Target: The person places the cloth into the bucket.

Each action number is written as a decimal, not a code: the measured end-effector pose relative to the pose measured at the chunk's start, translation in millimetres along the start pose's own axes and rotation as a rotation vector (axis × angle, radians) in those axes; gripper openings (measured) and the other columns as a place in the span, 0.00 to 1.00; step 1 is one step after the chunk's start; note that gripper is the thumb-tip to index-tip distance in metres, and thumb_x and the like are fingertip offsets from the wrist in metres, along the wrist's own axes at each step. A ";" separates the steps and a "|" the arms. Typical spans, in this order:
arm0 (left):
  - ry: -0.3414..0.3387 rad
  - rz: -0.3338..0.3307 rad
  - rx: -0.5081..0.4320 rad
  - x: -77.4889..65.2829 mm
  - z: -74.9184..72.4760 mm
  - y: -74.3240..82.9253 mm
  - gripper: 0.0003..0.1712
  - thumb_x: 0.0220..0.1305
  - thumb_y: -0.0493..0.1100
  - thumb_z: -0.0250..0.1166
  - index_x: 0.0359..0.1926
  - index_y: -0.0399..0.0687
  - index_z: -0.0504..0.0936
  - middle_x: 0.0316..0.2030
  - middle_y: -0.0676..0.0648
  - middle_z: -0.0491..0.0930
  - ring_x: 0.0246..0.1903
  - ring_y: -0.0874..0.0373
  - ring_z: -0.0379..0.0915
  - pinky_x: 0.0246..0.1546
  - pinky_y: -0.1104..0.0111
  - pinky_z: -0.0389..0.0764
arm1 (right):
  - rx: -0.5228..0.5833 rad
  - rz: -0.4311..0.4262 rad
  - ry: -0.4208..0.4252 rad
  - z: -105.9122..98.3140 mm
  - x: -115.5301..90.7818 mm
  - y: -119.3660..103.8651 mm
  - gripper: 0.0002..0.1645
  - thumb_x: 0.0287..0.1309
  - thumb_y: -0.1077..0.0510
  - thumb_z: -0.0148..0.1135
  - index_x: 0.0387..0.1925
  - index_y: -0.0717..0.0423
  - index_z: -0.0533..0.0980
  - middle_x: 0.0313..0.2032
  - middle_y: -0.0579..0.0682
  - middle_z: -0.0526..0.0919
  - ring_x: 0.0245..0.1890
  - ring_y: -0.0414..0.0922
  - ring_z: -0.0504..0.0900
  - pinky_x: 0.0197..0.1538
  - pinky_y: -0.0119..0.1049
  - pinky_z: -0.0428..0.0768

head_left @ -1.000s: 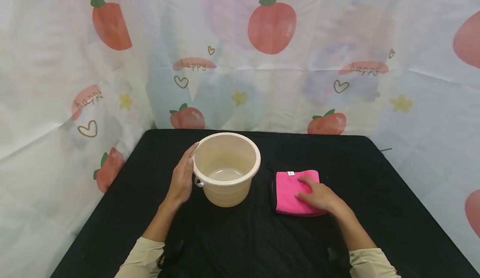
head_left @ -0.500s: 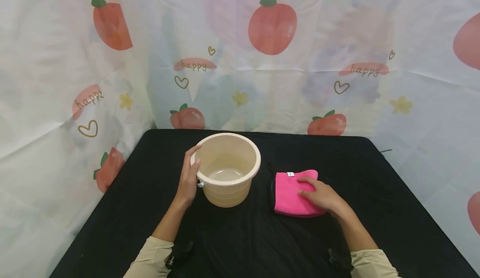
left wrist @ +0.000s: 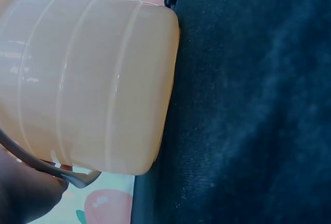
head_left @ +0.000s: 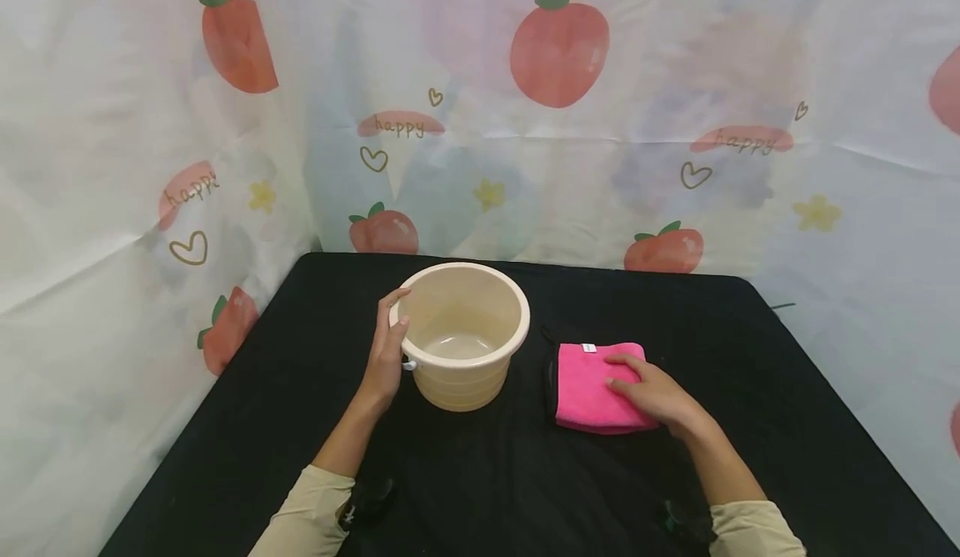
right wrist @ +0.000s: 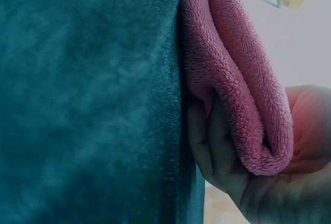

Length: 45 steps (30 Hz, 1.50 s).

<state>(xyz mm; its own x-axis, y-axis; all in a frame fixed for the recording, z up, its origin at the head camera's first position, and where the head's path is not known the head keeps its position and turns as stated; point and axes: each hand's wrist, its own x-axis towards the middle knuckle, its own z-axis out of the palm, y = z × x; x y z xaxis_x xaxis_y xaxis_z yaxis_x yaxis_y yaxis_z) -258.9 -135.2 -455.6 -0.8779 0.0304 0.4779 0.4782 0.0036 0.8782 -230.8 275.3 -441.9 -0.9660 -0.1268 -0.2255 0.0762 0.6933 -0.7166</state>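
Observation:
A cream plastic bucket (head_left: pixel 461 386) stands upright on the black-covered table, its open top tilted into view. My left hand (head_left: pixel 386 353) grips its rim on the left side, with fingertips hooked over the edge. In the left wrist view, the ribbed bucket wall (left wrist: pixel 88 79) fills the upper left, and a grey handle (left wrist: pixel 46 167) crosses over the hand. To the right lies a folded pink towel (head_left: pixel 581 390) with a small white tag. My right hand (head_left: pixel 652 390) holds its right part. In the right wrist view, some fingers (right wrist: pixel 199 136) are tucked beneath the towel's folded edge.
A black cloth (head_left: pixel 480 482) covers the table. A dark strip and loop (head_left: pixel 551 373) show along the towel's left edge. Behind and at the left hangs a pale curtain (head_left: pixel 480 57) printed with fruit, hearts and "happy".
The left hand's fingers have come over the bucket's rim, having rested along its outside before. The right hand stays at the towel with a slight shift. The head view has turned slightly.

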 end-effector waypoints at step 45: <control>0.022 0.002 0.010 2.7 0.6 0.5 0.27 0.81 0.44 0.40 0.75 0.40 0.58 0.74 0.37 0.54 0.71 0.34 0.53 0.67 0.48 0.55 | 0.826 -0.214 -0.060 -20.5 8.9 17.5 0.32 0.78 0.56 0.53 0.79 0.43 0.62 0.67 0.48 0.59 0.58 0.43 0.70 0.46 0.34 0.82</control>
<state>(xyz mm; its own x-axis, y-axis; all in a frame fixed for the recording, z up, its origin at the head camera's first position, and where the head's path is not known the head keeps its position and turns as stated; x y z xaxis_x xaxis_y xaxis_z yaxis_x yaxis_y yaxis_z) -261.0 -134.5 -453.9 -0.8773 0.0079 0.4799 0.4800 0.0135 0.8772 -243.2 300.9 -442.9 -0.9673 -0.2491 -0.0484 0.0721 -0.0867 -0.9936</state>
